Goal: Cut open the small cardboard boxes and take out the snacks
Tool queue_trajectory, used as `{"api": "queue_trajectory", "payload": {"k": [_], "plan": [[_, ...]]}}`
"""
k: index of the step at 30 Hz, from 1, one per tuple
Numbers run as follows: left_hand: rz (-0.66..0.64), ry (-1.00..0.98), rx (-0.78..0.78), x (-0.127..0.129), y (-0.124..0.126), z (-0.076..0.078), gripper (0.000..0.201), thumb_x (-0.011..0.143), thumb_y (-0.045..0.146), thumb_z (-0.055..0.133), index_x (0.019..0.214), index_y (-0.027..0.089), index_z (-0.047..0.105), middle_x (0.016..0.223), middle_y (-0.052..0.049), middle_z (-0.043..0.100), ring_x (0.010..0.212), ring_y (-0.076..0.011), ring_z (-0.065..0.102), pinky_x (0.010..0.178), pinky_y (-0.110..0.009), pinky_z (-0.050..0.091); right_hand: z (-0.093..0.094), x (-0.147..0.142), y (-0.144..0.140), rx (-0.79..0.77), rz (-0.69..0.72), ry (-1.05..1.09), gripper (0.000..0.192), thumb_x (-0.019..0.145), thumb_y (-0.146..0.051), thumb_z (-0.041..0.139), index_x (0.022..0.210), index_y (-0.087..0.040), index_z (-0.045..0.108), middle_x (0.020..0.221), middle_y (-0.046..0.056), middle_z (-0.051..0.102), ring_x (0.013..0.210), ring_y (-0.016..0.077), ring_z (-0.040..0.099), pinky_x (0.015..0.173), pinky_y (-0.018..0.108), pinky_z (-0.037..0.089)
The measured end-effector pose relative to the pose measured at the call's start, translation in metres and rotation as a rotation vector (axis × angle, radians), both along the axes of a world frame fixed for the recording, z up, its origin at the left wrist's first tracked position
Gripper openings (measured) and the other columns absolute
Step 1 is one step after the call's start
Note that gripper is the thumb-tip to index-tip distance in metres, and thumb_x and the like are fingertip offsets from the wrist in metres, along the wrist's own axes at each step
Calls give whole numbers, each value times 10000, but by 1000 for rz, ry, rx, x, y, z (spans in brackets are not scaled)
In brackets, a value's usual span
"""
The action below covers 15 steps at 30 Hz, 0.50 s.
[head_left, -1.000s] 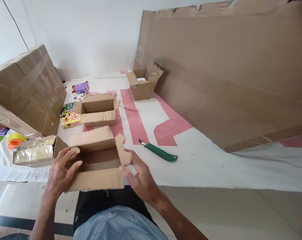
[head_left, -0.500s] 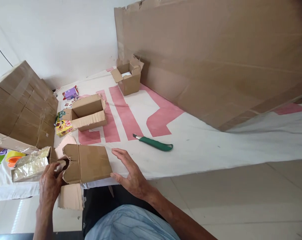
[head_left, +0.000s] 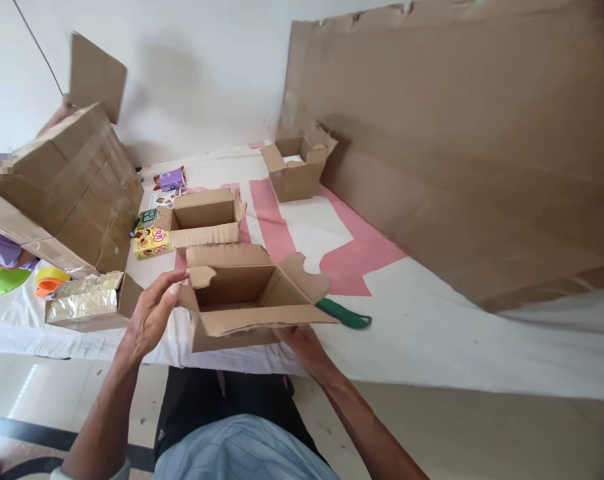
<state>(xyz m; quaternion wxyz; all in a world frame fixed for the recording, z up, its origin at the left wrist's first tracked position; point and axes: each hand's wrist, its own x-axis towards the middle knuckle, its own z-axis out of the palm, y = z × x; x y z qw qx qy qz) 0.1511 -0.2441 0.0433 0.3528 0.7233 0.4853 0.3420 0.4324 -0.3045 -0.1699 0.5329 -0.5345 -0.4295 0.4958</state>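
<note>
Box righted, left hand on flap, right hand at near side

From head height, the desk is viewed forward and down, with the cardboard box seen near and the wall shown beyond.

Your left forearm slants up from the lower left of the frame to your left hand, left of centre, its thumb and fingers drawn close together and pointing up and right. Your right forearm runs up from the bottom, right of centre, to your right hand, its fingertips hidden.
</note>
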Motion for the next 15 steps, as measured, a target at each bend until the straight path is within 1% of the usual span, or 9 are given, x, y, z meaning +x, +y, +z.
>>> {"api": "queue_trajectory", "payload": {"k": [3, 6, 8, 10, 12, 15], "plan": [[-117, -101, -37, 9, 13, 4, 548, 1042, 652, 510, 1303, 224, 731, 1395, -129, 736, 1274, -317, 679, 1046, -433, 557, -9, 9, 0, -2, 13, 136, 548, 773, -701, 797, 1040, -223, 811, 1082, 123, 842, 1154, 374, 752, 1096, 519, 563], [-189, -170, -49, 13, 22, -2, 502, 1055, 608, 525, 1298, 221, 736, 1388, -129, 740, 1333, -322, 649, 1110, -457, 524, -19, 13, -3, -35, -14, 307, 549, 756, -698, 828, 1099, -271, 790, 1094, 108, 841, 1140, 352, 764, 1045, 507, 595], [-223, -229, -67, 13, 23, -12, 469, 1052, 572, 553, 1309, 224, 734, 1393, -131, 737, 1335, -316, 654, 1119, -462, 524, -25, 16, -5, -45, 2, 330, 543, 771, -689, 832, 1134, -288, 779, 1129, 114, 835, 1177, 357, 750, 1054, 533, 588], [-245, -258, -58, 11, 20, -23, 437, 1031, 527, 615, 1347, 243, 718, 1445, -129, 708, 1349, -305, 651, 1122, -461, 531, -29, 20, -6, -36, 31, 317, 561, 798, -703, 811, 1171, -286, 769, 1156, 132, 827, 1206, 375, 736, 1065, 581, 576], [-248, -244, 3, 9, 14, -35, 442, 989, 469, 702, 1384, 270, 697, 1520, -130, 655, 1405, -308, 613, 1144, -479, 521, -31, 24, -5, -28, 56, 299, 574, 832, -720, 774, 1201, -282, 761, 1173, 150, 822, 1211, 385, 734, 1054, 606, 580], [-233, -190, 125, 6, 2, -51, 528, 912, 414, 817, 1405, 278, 685, 1610, -156, 565, 1499, -331, 524, 1225, -552, 440, -28, 28, -4, -11, 72, 263, 579, 866, -725, 737, 1226, -272, 762, 1189, 156, 820, 1179, 369, 753, 1016, 578, 615]]}}
